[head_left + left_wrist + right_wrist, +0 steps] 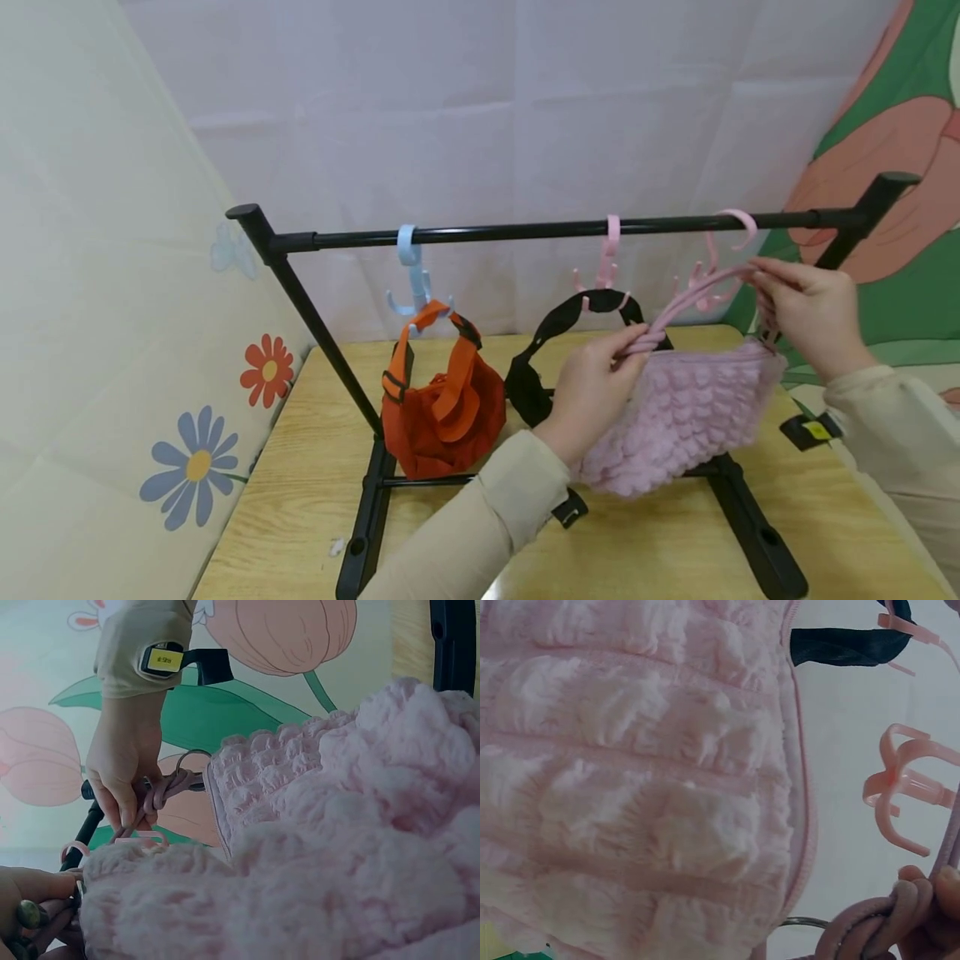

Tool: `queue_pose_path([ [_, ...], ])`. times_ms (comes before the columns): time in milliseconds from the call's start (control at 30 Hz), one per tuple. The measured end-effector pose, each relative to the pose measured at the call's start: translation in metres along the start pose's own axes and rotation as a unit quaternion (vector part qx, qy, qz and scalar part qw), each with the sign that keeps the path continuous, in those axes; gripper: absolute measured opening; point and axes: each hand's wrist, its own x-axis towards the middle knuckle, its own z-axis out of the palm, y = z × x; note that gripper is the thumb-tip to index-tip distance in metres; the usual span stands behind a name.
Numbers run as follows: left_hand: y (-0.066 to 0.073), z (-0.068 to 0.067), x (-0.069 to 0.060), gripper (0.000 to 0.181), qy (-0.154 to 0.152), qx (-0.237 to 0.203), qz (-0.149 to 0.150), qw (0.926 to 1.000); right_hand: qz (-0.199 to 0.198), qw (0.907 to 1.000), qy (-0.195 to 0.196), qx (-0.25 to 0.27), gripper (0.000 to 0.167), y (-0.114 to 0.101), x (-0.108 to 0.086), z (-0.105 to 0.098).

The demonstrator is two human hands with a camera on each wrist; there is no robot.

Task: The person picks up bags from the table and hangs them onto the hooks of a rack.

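Note:
A puffy pink handbag (686, 417) hangs from its twisted cord strap (693, 293), held up in front of the rack. My left hand (596, 392) grips the strap near its left end. Up to the right, my right hand (813, 312) pinches the strap close to its other end, beside a knot that shows in the left wrist view. Just behind the strap hangs a pink rotating hook (742, 225) with several prongs, partly hidden by the strap. The bag's ruffled body (645, 795) and zipper edge fill much of the right wrist view.
A black rack bar (510, 232) runs across the table (285, 492). On it, a blue hook (408, 254) carries an orange bag (442, 408), and another pink hook (611, 242) carries a black bag (528, 392), partly behind my left hand. Rack feet (757, 525) extend forward.

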Motion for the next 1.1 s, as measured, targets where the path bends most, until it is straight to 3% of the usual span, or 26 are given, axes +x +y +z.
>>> queue_pose_path([
  [233, -0.002, 0.002, 0.000, 0.032, 0.003, 0.014, 0.012, 0.9998, 0.002, 1.0000, -0.001, 0.001, 0.035, 0.004, -0.001, 0.004],
  [667, -0.003, 0.003, -0.002, 0.033, -0.005, 0.000, -0.022, 0.9997, 0.050, 0.9977, -0.038, 0.025, 0.039, 0.014, 0.000, 0.008],
  [867, -0.007, 0.004, -0.004, 0.033, -0.008, 0.004, -0.021, 0.9997, 0.059, 0.9969, -0.038, 0.034, 0.041, 0.019, -0.006, 0.013],
  [1100, -0.014, 0.006, -0.007, 0.034, -0.011, 0.016, -0.041, 0.9990, 0.053, 0.9975, -0.037, 0.029, 0.043, 0.024, -0.014, 0.017],
])
